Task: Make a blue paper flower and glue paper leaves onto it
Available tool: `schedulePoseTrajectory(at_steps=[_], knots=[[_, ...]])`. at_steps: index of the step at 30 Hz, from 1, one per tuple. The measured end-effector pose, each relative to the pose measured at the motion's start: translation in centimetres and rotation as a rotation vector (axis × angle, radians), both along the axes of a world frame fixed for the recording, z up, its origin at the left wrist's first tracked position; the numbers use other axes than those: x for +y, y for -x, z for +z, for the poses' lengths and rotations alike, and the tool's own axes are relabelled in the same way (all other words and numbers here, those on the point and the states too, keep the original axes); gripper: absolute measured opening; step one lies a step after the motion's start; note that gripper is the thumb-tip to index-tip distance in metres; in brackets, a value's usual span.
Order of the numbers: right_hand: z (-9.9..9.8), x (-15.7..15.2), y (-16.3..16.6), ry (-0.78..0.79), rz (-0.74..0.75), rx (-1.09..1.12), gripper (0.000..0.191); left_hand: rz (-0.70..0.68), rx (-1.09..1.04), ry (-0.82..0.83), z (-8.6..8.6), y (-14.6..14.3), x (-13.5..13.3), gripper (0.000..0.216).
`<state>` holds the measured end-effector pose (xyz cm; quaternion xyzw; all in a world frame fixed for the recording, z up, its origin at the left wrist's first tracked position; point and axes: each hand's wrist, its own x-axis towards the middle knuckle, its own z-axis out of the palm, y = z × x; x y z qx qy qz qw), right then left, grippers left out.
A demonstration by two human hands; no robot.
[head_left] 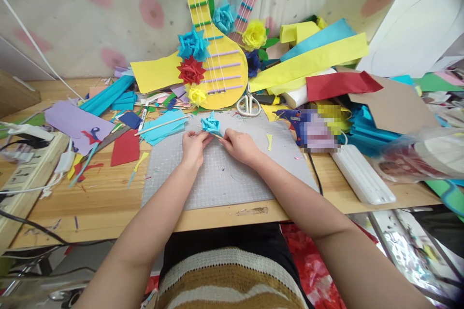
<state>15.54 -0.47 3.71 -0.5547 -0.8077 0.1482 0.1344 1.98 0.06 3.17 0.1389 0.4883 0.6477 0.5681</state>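
Above the grey cutting mat, a light blue paper flower is held between my two hands. My left hand is closed, its fingertips pinching at the flower's lower left side. On the other side, my right hand has thumb and fingers pressed together at the flower's base, where a thin stem-like end shows. The fingers partly hide the flower's underside. Left of the hands, a thin pale stick lies across light blue paper sheets. White-handled scissors rest just beyond the mat.
Behind stands a yellow paper guitar decorated with paper flowers. Paper strips and scraps crowd the back and right, including a red strip. A white power strip lies at right, a wooden-edged socket board at left. Red paper lies nearby.
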Motion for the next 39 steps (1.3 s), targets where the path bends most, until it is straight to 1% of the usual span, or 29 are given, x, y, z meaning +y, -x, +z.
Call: schedulePoseTrajectory(at_steps=[6,11,17,21,24,28,30,32,34,36,37,39], knots=[[-0.4,0.1,-0.2,-0.013,0.007,0.012,0.015,-0.041,-0.004,-0.005,-0.4,0.0,0.1,0.041],[-0.3,0.1,0.0,-0.005,0.003,0.015,0.017,0.002,-0.029,0.010,0.0,0.0,0.1,0.045],[0.4,-0.2,0.3,0.019,-0.056,-0.007,0.017,0.030,-0.074,0.031,0.0,-0.1,0.3,0.045],[0.2,-0.1,0.3,0.017,-0.095,-0.023,0.014,0.040,-0.080,0.031,-0.1,0.0,0.5,0.044],[0.0,0.0,-0.2,0.024,-0.107,-0.013,0.014,0.066,-0.060,0.013,-0.1,0.5,0.8,0.040],[0.2,0.4,-1.5,0.032,-0.058,0.004,0.013,0.080,-0.002,-0.021,0.1,1.9,1.4,0.032],[0.4,0.7,-2.4,0.048,-0.003,0.021,0.013,0.078,0.029,-0.022,0.3,2.5,1.6,0.028],[0.5,1.1,-3.1,0.060,0.010,0.068,0.014,0.077,0.054,-0.012,0.4,2.9,1.7,0.023],[0.6,1.4,-3.5,0.055,0.010,0.141,0.014,0.034,0.075,-0.002,0.4,3.1,1.7,0.017],[0.6,1.6,-3.5,0.035,-0.023,0.233,0.017,-0.061,0.098,0.003,0.4,3.1,1.6,0.013],[0.5,1.6,-3.4,0.023,-0.050,0.280,0.019,-0.113,0.113,0.012,0.4,3.1,1.6,0.012],[0.3,1.5,-2.9,0.010,-0.098,0.358,0.024,-0.200,0.148,0.042,0.2,2.8,1.6,0.019]])
